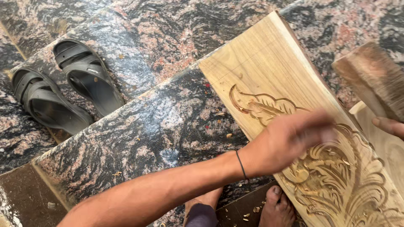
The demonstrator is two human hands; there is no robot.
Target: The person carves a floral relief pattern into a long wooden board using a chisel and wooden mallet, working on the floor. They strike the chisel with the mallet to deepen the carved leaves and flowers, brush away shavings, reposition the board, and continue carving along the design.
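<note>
Head view | our left hand [290, 141] is sweeping, grip spread and blurred, over the pale carved wooden plank [269, 71] lying on granite steps [147, 122] | right hand [389, 126] is pinching a wooden mallet [372, 77] | leaf relief is showing mostly cut, top end remaining bare.

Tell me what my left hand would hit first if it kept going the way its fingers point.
The left hand points right across the carved wooden plank. It would probably meet the wooden mallet in the right hand first, though depth is unclear.

L hand [290, 141] over carved plank [294, 126]; R hand [389, 126] holds mallet [372, 77].
</note>
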